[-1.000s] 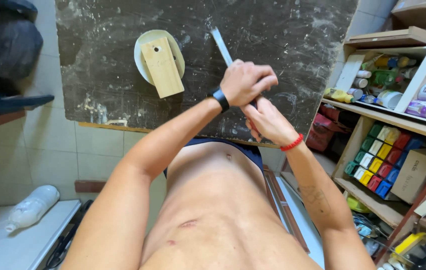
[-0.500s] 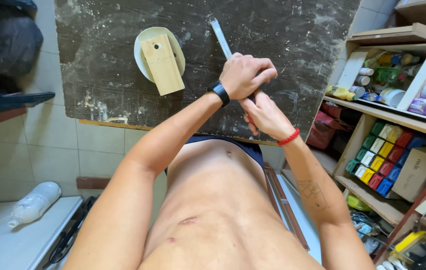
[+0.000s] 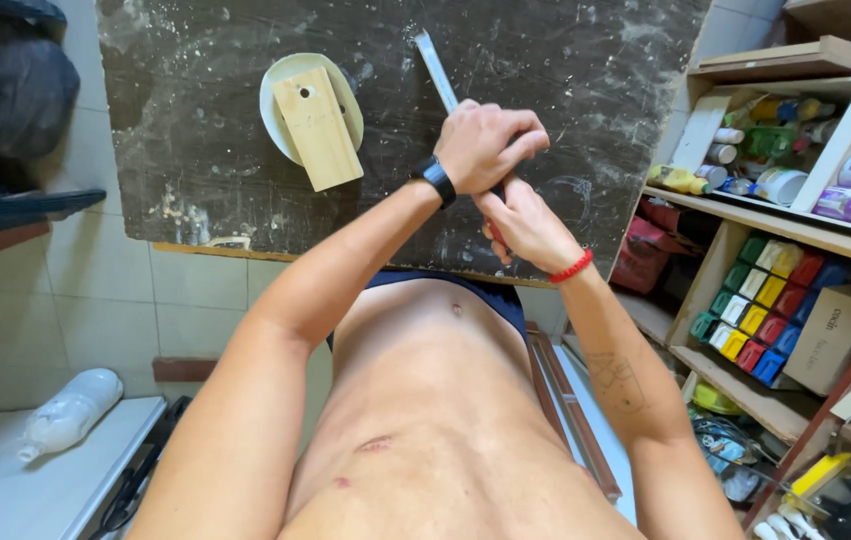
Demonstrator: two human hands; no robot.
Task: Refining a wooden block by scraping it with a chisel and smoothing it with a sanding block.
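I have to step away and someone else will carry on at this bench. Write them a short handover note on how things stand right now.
Left hand: closed over the flat metal tool near its handle end, blade pointing away across the dark worktop.
Right hand: gripping the tool's lower end, just below the left hand.
Nearby: a wooden block lies on a pale round plate, untouched, left of the hands.
Done: tool held in both hands.
Left: cannot tell from this view.

We're in a small hobby workshop here: a dark, paint-spattered worktable (image 3: 566, 60) fills the top of the frame, wooden shelves (image 3: 796, 215) on the right are crammed with paint bottles (image 3: 761, 150) and coloured little pots (image 3: 761, 310), and pale tiled flooring (image 3: 76, 310) shows at left.
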